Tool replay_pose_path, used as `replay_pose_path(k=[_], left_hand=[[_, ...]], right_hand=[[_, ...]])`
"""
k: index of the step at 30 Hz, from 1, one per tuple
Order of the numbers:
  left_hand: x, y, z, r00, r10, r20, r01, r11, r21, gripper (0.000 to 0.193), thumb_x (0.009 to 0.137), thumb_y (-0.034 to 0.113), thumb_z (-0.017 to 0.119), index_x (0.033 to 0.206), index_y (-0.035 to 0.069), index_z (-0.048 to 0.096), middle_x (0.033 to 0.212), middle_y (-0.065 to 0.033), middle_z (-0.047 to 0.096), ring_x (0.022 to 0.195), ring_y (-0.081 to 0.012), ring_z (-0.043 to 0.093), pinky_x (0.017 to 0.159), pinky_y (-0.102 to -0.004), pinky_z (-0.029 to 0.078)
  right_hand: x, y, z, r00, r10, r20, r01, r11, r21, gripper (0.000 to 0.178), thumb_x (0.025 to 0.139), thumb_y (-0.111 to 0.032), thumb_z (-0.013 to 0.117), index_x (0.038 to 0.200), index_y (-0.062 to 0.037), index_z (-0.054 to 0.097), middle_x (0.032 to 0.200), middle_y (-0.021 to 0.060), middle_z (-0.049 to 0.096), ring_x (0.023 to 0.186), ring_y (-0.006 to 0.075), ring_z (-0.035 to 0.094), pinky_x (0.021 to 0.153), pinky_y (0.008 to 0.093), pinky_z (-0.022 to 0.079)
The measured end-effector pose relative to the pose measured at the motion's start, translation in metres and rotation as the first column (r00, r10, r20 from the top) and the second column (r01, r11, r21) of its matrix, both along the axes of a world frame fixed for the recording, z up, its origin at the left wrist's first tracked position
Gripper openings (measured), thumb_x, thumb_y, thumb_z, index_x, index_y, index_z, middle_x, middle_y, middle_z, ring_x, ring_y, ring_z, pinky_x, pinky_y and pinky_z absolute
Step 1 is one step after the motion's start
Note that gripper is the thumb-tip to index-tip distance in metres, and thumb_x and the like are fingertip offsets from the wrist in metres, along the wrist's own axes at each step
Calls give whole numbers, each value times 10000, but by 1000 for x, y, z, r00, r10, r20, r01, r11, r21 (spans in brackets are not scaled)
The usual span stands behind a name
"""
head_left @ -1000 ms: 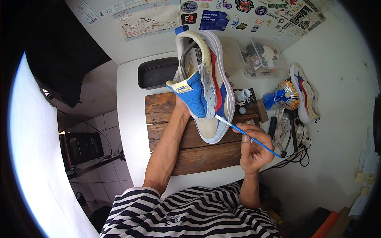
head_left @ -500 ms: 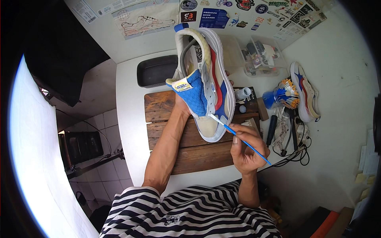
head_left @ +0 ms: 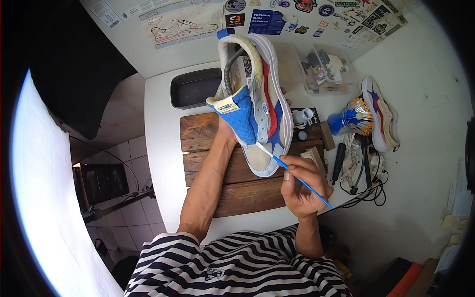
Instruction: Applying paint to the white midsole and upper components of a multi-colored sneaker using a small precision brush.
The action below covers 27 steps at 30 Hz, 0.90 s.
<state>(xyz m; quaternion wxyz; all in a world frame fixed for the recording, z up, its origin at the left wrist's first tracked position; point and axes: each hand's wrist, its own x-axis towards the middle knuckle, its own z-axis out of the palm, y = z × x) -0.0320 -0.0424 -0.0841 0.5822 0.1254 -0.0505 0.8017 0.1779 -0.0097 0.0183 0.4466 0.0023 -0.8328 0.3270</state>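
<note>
My left hand (head_left: 226,132) holds a sneaker (head_left: 271,116) up from behind, toe toward me; the shoe hides most of its fingers. The sneaker is cream, with a red stripe, blue panels, a white sole and no laces. Its blue tongue (head_left: 241,123) is folded out to the left, and a grey coiled shoe tree (head_left: 228,74) sits inside. In my right hand (head_left: 308,190), a thin paintbrush (head_left: 278,161) with a blue handle is pinched between thumb and fingers. The brush's white tip touches the upper at the base of the tongue.
Below the shoe lies a slatted wooden board (head_left: 237,198). An uncapped small jar (head_left: 302,116) stands right of the shoe. Farther right are a blue cup of brushes (head_left: 341,121), a matching sneaker (head_left: 380,116) and tangled cables (head_left: 371,190). Behind stand a dark tray (head_left: 195,89) and clear bins (head_left: 329,74).
My right hand and the paintbrush have shifted slightly left, the tip moving along the base of the tongue. The sneaker and my left hand are nearly still.
</note>
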Motion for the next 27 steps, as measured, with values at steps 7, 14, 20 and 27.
replay_pose_path(k=[7,14,20,27], left_hand=[[1,-3,6,1000,7,-4,-7,1000,-4,836,1011,597,513,1564,-15,382,1503,-285,503,1370,-460,524,1149,-579,465],[-1,-1,-2,1000,11,-9,-12,999,-47,828,1004,596,527,1556,-10,401,1485,-291,518,1367,-461,529,1146,-585,467],[-3,-1,-2,999,25,-37,-28,997,-78,835,1010,607,506,1566,-5,387,1507,-292,498,1380,-464,516,1150,-587,463],[1,-4,5,1000,-3,14,3,1000,12,834,1015,604,498,1574,-2,373,1522,-291,481,1375,-464,520,1155,-588,456]], right_hand=[[2,2,-1,1000,-16,-12,16,1000,-7,149,942,29,678,1067,54,600,993,257,751,865,304,775,748,351,644],[1,2,-5,1000,-16,-5,15,1000,-24,156,938,35,677,1070,52,597,992,253,751,869,316,776,742,357,644],[-1,1,-1,1000,8,3,-8,1000,10,157,931,38,680,1065,53,599,986,255,751,867,318,776,745,357,644],[1,0,-2,1000,-9,-18,9,1000,6,158,927,37,684,1061,49,602,982,249,753,851,309,776,722,340,635]])
